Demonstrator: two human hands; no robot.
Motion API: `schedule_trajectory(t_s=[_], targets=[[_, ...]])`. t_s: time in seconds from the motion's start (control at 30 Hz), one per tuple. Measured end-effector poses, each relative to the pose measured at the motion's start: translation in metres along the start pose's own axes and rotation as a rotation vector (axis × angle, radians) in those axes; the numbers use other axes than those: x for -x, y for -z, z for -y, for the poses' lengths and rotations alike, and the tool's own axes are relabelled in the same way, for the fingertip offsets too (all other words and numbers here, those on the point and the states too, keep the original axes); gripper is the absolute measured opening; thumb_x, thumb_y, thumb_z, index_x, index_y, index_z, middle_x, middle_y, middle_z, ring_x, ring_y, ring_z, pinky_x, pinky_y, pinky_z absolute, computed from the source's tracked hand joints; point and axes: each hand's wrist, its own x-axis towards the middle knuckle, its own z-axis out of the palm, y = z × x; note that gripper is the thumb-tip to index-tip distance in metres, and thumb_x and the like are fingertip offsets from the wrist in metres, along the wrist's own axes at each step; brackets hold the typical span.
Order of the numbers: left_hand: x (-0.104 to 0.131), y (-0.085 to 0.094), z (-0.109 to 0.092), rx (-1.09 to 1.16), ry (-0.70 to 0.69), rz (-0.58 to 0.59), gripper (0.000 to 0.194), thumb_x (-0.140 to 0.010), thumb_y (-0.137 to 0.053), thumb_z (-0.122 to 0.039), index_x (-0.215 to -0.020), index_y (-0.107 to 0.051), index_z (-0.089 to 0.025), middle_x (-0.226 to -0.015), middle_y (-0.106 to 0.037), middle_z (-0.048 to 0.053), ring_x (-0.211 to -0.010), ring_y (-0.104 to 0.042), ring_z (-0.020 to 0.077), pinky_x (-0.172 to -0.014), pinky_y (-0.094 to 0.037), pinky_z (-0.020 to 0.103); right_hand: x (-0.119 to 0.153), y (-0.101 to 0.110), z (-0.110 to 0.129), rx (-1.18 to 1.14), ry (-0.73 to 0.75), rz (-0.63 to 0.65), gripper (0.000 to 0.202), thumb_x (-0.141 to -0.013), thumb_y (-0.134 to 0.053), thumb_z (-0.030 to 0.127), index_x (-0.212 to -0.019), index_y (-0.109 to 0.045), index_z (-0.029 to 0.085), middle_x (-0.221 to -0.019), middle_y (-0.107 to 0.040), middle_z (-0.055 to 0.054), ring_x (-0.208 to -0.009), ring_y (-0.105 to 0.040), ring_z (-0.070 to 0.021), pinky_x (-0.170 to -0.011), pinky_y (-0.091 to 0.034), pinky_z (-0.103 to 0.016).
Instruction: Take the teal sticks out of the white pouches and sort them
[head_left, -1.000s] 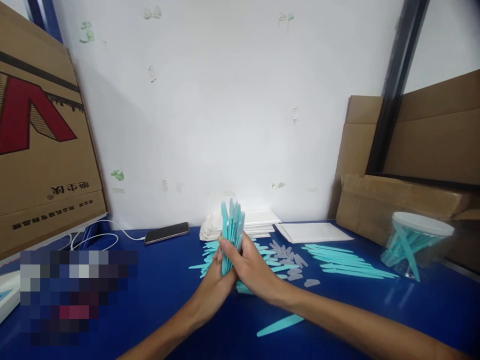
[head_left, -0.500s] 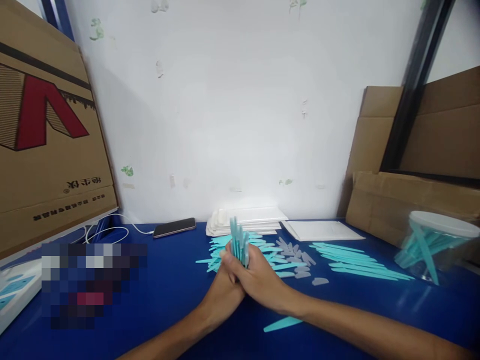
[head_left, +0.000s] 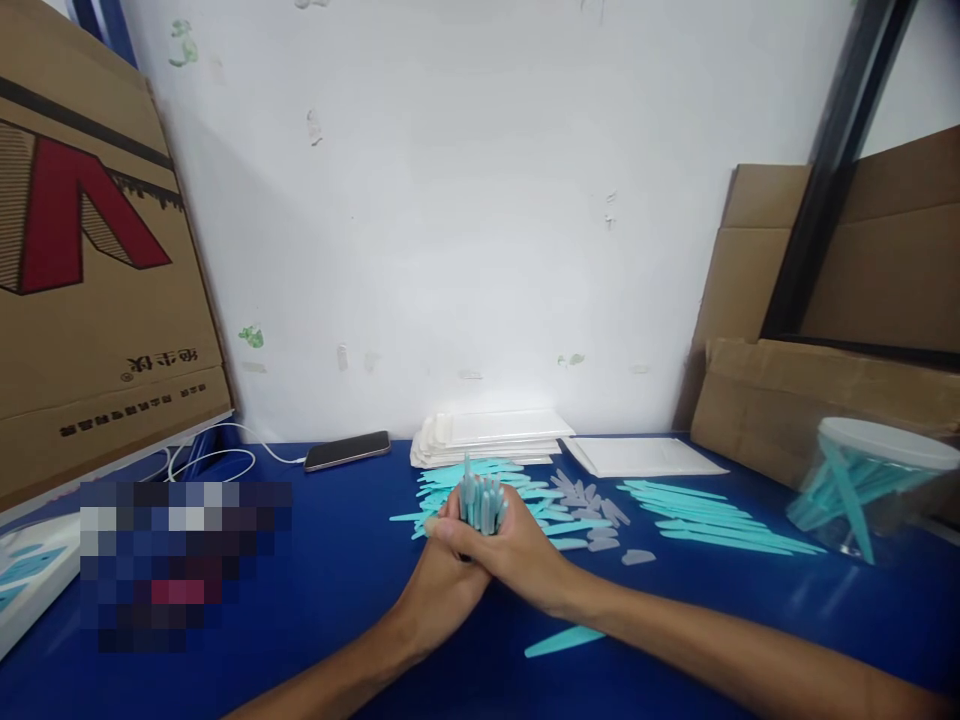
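A bundle of turquoise eyebrow razors (head_left: pixel 484 503) stands upright between my two hands, tips up. My right hand (head_left: pixel 529 550) is closed round the bundle, its thumb lying across the front. My left hand (head_left: pixel 450 575) is closed against it from the left and below; the lower part of the bundle is hidden inside the hands. Behind them lies a loose pile of turquoise razors (head_left: pixel 435 490), with several translucent blade caps (head_left: pixel 589 497) beside it. One single razor (head_left: pixel 564 641) rests on the blue table under my right forearm.
White flat packs (head_left: pixel 502 440) are stacked by the wall, with another white pack (head_left: pixel 645 457) beside them. A row of razors (head_left: pixel 727 520) lies right, near a clear tub with a white lid (head_left: pixel 889 445). A phone (head_left: pixel 347 451) on a cable and cardboard boxes (head_left: pixel 97 340) stand around.
The razor bundle has sunk lower between my hands, so its tips stick up less. Both hands stay clasped round it in nearly the same place.
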Motion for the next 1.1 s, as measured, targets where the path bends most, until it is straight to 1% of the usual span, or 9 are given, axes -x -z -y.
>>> schedule_trajectory(t_s=[0.2, 0.43, 0.6, 0.67, 0.77, 0.87, 0.97, 1.03, 1.1], targets=[[-0.002, -0.002, 0.006, 0.078, 0.053, 0.028, 0.034, -0.083, -0.058, -0.029, -0.116, -0.056, -0.019, -0.096, -0.067, 0.004, -0.106, -0.060, 0.0244, -0.097, -0.050, 0.037, -0.002, 0.002, -0.005, -0.023, -0.016, -0.005, 0.029, -0.083, -0.073, 0.043, -0.077, -0.059, 0.018, -0.068, -0.051, 0.004, -0.065, -0.047, -0.0115, -0.066, -0.040, -0.026], [-0.002, 0.001, 0.008, 0.053, 0.076, 0.027, 0.042, -0.081, -0.061, -0.028, -0.122, -0.055, -0.018, -0.101, -0.068, 0.007, -0.117, -0.056, 0.0292, -0.106, -0.043, 0.045, 0.001, 0.001, -0.015, -0.065, -0.018, -0.015, 0.029, -0.080, -0.076, 0.044, -0.079, -0.062, 0.018, -0.075, -0.059, 0.001, -0.072, -0.055, -0.0145, -0.072, -0.045, -0.028], [-0.004, 0.000, 0.004, 0.118, 0.077, 0.074, 0.038, -0.080, -0.062, -0.024, -0.117, -0.059, -0.017, -0.107, -0.068, 0.008, -0.104, -0.062, 0.0263, -0.091, -0.052, 0.038, 0.004, 0.001, -0.020, -0.010, -0.041, -0.051, 0.031, -0.089, -0.065, 0.049, -0.079, -0.060, 0.020, -0.075, -0.058, 0.001, -0.072, -0.054, -0.0140, -0.073, -0.046, -0.028], [-0.005, 0.000, 0.005, 0.130, 0.069, 0.103, 0.030, -0.081, -0.063, -0.024, -0.110, -0.062, -0.016, -0.109, -0.068, 0.008, -0.103, -0.063, 0.0257, -0.090, -0.053, 0.037, 0.002, 0.003, -0.015, 0.003, -0.036, -0.041, 0.036, -0.091, -0.060, 0.052, -0.073, -0.058, 0.020, -0.074, -0.057, 0.001, -0.073, -0.055, -0.0143, -0.075, -0.047, -0.028], [-0.002, 0.004, 0.005, 0.003, -0.004, 0.093, 0.022, -0.083, -0.066, -0.029, -0.102, -0.064, -0.017, -0.115, -0.067, 0.010, -0.113, -0.060, 0.0289, -0.100, -0.048, 0.040, -0.005, 0.011, 0.005, -0.044, -0.012, -0.016, 0.052, -0.094, -0.052, 0.057, -0.057, -0.050, 0.020, -0.071, -0.057, -0.002, -0.080, -0.059, -0.0161, -0.084, -0.048, -0.029], [0.002, 0.013, -0.003, -0.212, -0.149, -0.024, 0.038, -0.088, -0.063, -0.033, -0.123, -0.059, -0.019, -0.135, -0.056, 0.013, -0.133, -0.046, 0.0338, -0.108, -0.040, 0.046, -0.008, 0.026, 0.031, -0.090, 0.051, -0.014, 0.056, -0.097, -0.048, 0.056, -0.054, -0.047, 0.020, -0.065, -0.053, 0.000, -0.075, -0.059, -0.0148, -0.087, -0.048, -0.030], [0.001, 0.026, -0.018, -0.364, -0.354, 0.098, 0.034, -0.092, -0.054, -0.026, -0.124, -0.061, -0.021, -0.132, -0.056, 0.013, -0.124, -0.051, 0.0310, -0.105, -0.041, 0.045, 0.000, 0.045, 0.044, -0.048, 0.065, -0.052, 0.052, -0.097, -0.050, 0.054, -0.057, -0.043, 0.021, -0.052, -0.040, 0.005, -0.053, -0.049, -0.0114, -0.075, -0.049, -0.031], [-0.003, 0.034, -0.025, -0.401, -0.409, 0.083, 0.032, -0.094, -0.050, -0.023, -0.123, -0.062, -0.020, -0.123, -0.060, 0.012, -0.116, -0.055, 0.0276, -0.101, -0.043, 0.042, 0.008, 0.055, 0.043, 0.066, -0.037, -0.071, 0.043, -0.091, -0.059, 0.052, -0.064, -0.047, 0.022, -0.052, -0.037, 0.007, -0.046, -0.038, -0.0102, -0.057, -0.043, -0.028], [-0.007, 0.040, -0.025, -0.427, -0.410, 0.052, 0.039, -0.094, -0.050, -0.023, -0.133, -0.055, -0.021, -0.123, -0.061, 0.012, -0.114, -0.055, 0.0258, -0.098, -0.044, 0.040, 0.015, 0.061, 0.037, 0.175, -0.112, -0.109, 0.030, -0.087, -0.067, 0.048, -0.076, -0.056, 0.023, -0.052, -0.036, 0.007, -0.047, -0.036, -0.0112, -0.052, -0.037, -0.027]])
